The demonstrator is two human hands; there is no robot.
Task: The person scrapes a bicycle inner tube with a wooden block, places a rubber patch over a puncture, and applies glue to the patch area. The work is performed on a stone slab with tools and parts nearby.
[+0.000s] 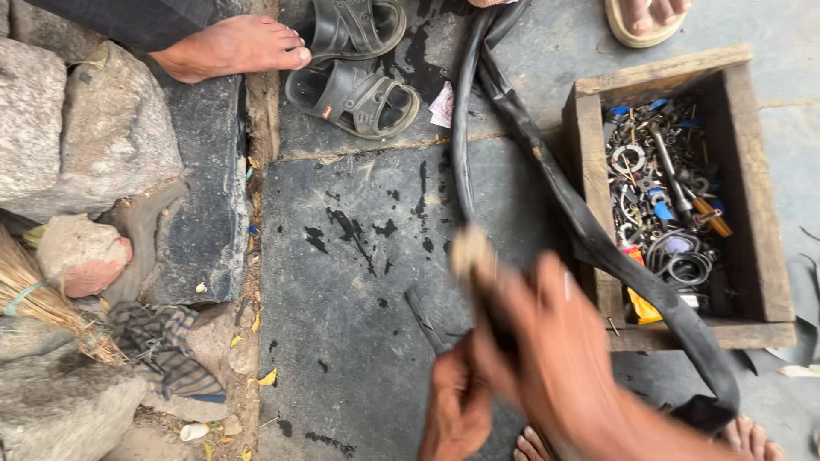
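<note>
Right fingers: the right hand [547, 341] is blurred by motion; its fingers are closed around a small pale block [471, 253], pressed to the black inner tube [547, 183].
Left fingers: the left hand [457, 405] is closed on the tube just below the right hand, so that stretch is held in place.
Tube: a long flat loop is seen, running from the hands up across the stone floor [359, 282] to the top edge, with its other leg draped over the corner of the wooden box [589, 162].
Progress: the block is judged to be rubbed on one spot of the tube; no patch is seen on the rubber, so roughening is taken as under way and the mending as left.
Around: metal parts and tools [662, 201] are heaped in the box; dark sandals [354, 72] and another person's bare foot [231, 47] lie beyond.
Left side: rocks [85, 128], a straw broom [43, 299] and a checked rag [166, 346] are grouped there.
In the way: nothing is seen between the hands and the tube; the box edge is crossed by the loop.
</note>
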